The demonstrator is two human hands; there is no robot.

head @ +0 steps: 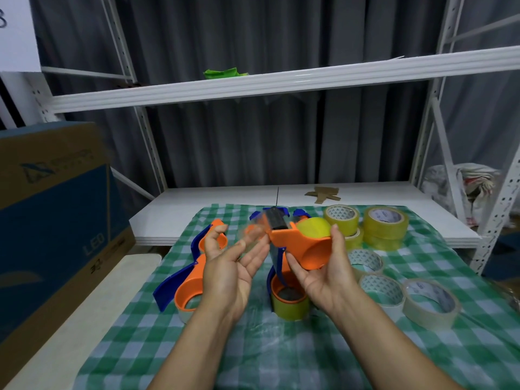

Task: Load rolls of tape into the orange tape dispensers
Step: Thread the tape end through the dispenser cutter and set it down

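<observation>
Cloth: a green checked cloth [281, 347] covers the table in front of you, and the work lies on it.
Loaded dispenser: it [289, 299] stands on end between your wrists with a yellowish roll in its ring.
Left dispenser: it [188, 288] lies on the cloth at 9 o'clock, blue handle pointing outward.
Right hand: your right hand [323, 274] is wrapped round the held dispenser [304, 246], thumb up its 3 o'clock side and fingers beneath. It holds the dispenser clear of the cloth.
Left hand: your left hand [230, 266] is palm up at 9 o'clock of the held dispenser, fingers loosely spread toward its mouth. A blurred clear film [253, 235] sits at the fingertips. I cannot tell whether you are pinching it.
Roll: the yellow roll [313, 228] sits in the held dispenser, its top showing above the orange shell.
Handling: the shell looks like light, stiff, smooth plastic, so keep hold of the round body. Stay off the dark blade end at 11 o'clock. The tape will likely be thin, sticky and quick to fold on itself, so take its free end by the edges.
Spare rolls: pale ones [430, 302] lie at 3 o'clock, and stacked yellow ones [385, 223] at 1 o'clock.
Box: a cardboard box [56, 206] stands at 9 o'clock, off the cloth.
Shelf: the white shelf [281, 80] crosses at 12 o'clock, well apart.
</observation>
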